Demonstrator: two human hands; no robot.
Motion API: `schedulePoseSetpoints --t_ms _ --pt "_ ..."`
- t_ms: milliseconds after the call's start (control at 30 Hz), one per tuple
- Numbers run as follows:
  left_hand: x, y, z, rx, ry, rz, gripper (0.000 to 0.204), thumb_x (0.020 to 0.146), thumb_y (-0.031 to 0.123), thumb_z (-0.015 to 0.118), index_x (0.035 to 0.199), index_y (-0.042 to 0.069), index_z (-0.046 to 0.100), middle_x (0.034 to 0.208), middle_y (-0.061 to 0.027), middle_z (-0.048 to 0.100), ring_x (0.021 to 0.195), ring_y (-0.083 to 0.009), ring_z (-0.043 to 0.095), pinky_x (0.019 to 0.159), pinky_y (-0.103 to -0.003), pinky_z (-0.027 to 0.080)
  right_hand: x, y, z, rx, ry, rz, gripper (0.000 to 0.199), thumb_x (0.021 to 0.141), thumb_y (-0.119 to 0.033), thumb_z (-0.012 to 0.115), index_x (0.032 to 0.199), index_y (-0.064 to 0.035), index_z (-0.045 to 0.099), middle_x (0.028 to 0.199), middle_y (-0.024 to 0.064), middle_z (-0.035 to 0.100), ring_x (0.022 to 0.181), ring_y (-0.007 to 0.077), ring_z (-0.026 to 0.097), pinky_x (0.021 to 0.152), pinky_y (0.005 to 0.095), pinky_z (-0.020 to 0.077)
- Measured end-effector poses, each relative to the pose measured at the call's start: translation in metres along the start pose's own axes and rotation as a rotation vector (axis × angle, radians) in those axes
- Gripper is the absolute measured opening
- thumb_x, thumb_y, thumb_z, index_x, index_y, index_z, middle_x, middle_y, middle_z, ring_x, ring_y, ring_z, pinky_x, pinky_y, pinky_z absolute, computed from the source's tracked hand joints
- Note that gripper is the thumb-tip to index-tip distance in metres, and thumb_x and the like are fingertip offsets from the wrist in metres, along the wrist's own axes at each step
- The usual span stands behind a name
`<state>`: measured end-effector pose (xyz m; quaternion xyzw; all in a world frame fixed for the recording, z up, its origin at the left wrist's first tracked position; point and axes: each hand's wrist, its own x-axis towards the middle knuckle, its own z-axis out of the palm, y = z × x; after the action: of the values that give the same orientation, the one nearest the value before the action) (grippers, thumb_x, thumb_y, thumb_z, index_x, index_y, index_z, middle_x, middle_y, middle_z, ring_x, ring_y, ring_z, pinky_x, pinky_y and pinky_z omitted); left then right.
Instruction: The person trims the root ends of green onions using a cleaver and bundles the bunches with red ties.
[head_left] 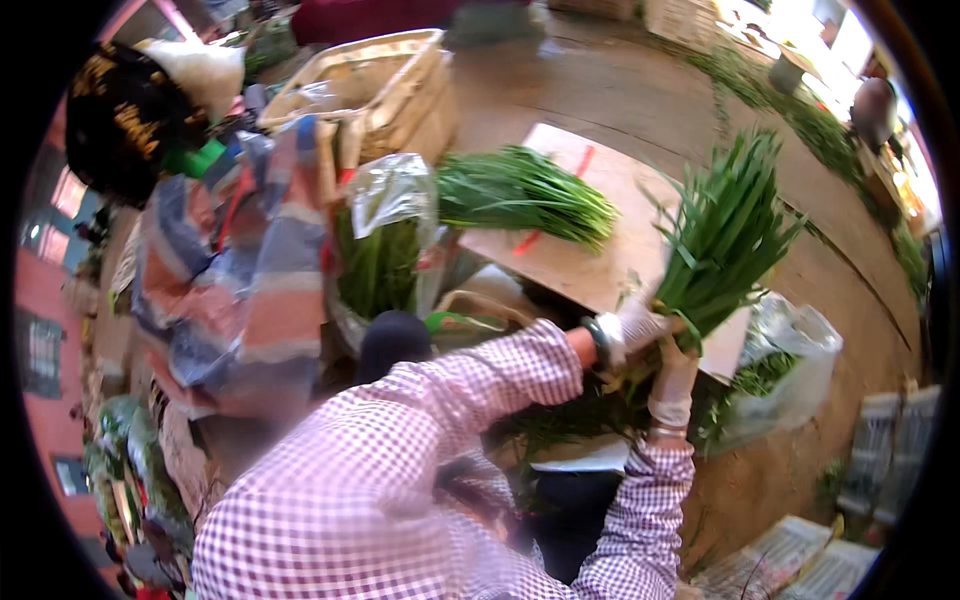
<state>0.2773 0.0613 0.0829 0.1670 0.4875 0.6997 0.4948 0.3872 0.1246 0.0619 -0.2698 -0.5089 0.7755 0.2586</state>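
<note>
Upright over the right edge of a pale board, a thick bunch of long-leaved greens (pixel 725 235) fans out at its top. My left hand (pixel 632 330), in a whitish glove with a bangle at the wrist, is closed round its lower end. My right hand (pixel 672 385), gloved too, grips the same end just below; its fingers are partly hidden. On the board (pixel 570 270) a second bunch of greens (pixel 530 195) lies on its side, stems toward the right. A red strip (pixel 586 160) shows on the board beside that bunch.
A clear bag of greens (pixel 780 365) sits right of the board, another bag of greens (pixel 385 245) left of it. Beyond are a striped woven sack (pixel 240 290) and a cream crate (pixel 405 100). Printed paper-like sheets (pixel 770 560) lie at lower right.
</note>
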Motion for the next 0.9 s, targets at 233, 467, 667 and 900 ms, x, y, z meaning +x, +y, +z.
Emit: schedulePoseSetpoints --t_ms 233,467,667,900 --pt "0.052 0.032 -0.023 0.413 -0.324 0.087 0.063 0.074 0.0 0.077 0.131 -0.001 0.049 0.117 -0.0103 0.062 0.1 -0.0198 0.061 0.085 -0.034 0.054 0.058 -0.019 -0.042 -0.721 -0.211 -0.293 0.035 0.089 -0.022 0.067 0.115 -0.0002 0.06 0.105 0.0056 0.064 0.091 0.015 0.058 0.079 0.0299 0.0473" --pt "0.042 0.035 -0.027 0.506 -0.304 -0.047 0.037 0.088 0.01 0.064 0.123 0.001 0.056 0.107 -0.0108 0.065 0.09 -0.0205 0.063 0.077 -0.032 0.054 0.084 0.043 -0.075 -1.52 -0.175 -0.492 0.046 0.09 -0.028 0.062 0.127 -0.0021 0.055 0.121 0.0133 0.059 0.112 0.0265 0.056 0.098 0.0382 0.0462" --pt "0.068 -0.021 -0.031 -0.197 0.001 -0.204 0.038 0.089 0.019 0.065 0.123 0.005 0.056 0.105 -0.007 0.064 0.087 -0.017 0.063 0.071 -0.033 0.056 0.09 0.014 -0.045 -0.699 -0.294 -0.43 0.045 0.084 -0.022 0.067 0.125 -0.005 0.058 0.111 0.013 0.064 0.101 0.0279 0.061 0.088 0.0373 0.0505" --pt "0.029 -0.061 -0.029 -0.122 -0.074 -0.15 0.048 0.09 0.037 0.067 0.125 0.006 0.057 0.111 -0.0024 0.062 0.093 -0.0128 0.059 0.077 -0.029 0.052 0.084 -0.026 -0.016 -1.188 -0.275 -0.508 0.051 0.064 -0.006 0.074 0.112 -0.0041 0.06 0.096 0.0177 0.065 0.085 0.0329 0.065 0.075 0.039 0.0527"
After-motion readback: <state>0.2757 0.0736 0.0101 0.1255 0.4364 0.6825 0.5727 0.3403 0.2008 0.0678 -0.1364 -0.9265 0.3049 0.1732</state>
